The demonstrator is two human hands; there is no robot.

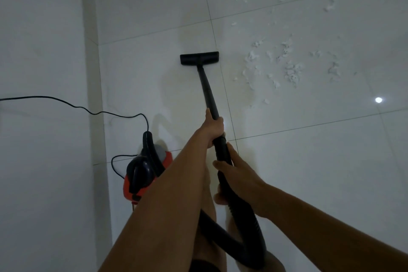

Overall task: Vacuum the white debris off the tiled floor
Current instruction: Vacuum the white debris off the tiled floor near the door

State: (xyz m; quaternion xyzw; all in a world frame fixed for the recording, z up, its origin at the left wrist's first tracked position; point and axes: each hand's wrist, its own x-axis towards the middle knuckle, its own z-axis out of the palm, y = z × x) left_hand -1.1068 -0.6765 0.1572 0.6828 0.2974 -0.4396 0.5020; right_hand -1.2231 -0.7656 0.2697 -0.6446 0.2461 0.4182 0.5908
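While left hand point(215, 127) and right hand point(235, 175) curl fingers point(220, 122) round wand point(206, 86) and hose point(222, 150), a hasty two-o'clock sweep could scatter the white debris point(291, 70).

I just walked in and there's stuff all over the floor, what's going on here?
A person is vacuuming the tiled floor. Their left hand grips the black wand and their right hand holds the ribbed hose just below it. The floor nozzle sits on a tile, left of the scattered white debris, not touching it. The red canister vacuum stands by the wall, its power cord trailing left.
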